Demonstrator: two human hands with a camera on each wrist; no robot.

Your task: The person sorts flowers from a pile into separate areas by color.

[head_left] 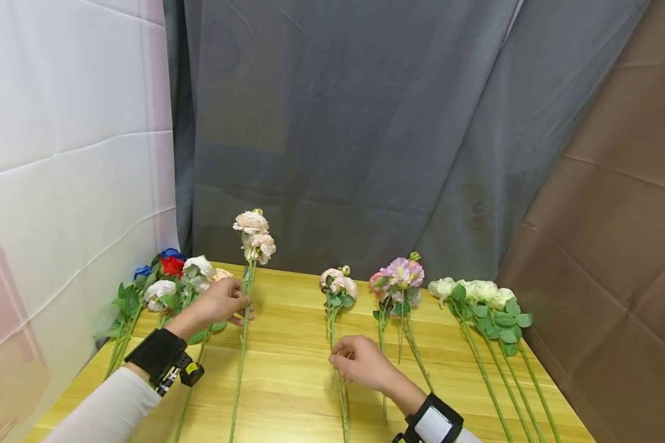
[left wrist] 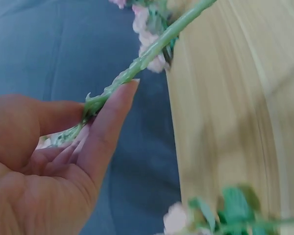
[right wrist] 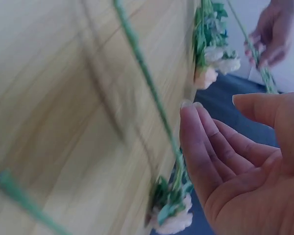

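Note:
My left hand [head_left: 220, 303] pinches a green stem [left wrist: 154, 51] between thumb and fingers. Its pale pink, peony-like flower [head_left: 257, 234] stands upright above the hand, raised off the table. Over the middle of the table, my right hand [head_left: 362, 364] has its fingers loosely bent, and a gap shows between thumb and fingertips [right wrist: 186, 110]. The right fingers hover beside the stem of a second pale pink flower [head_left: 342, 284], which lies on the wooden table [head_left: 288, 357]. In the right wrist view nothing is between them.
At the left lie blue flowers [head_left: 172, 253], a red rose [head_left: 172, 266] and white flowers [head_left: 198, 266]. A pink and purple bunch [head_left: 401, 274] lies right of centre. Several cream-white roses [head_left: 479, 292] lie at the right. Grey curtain [head_left: 338, 135] hangs behind the table.

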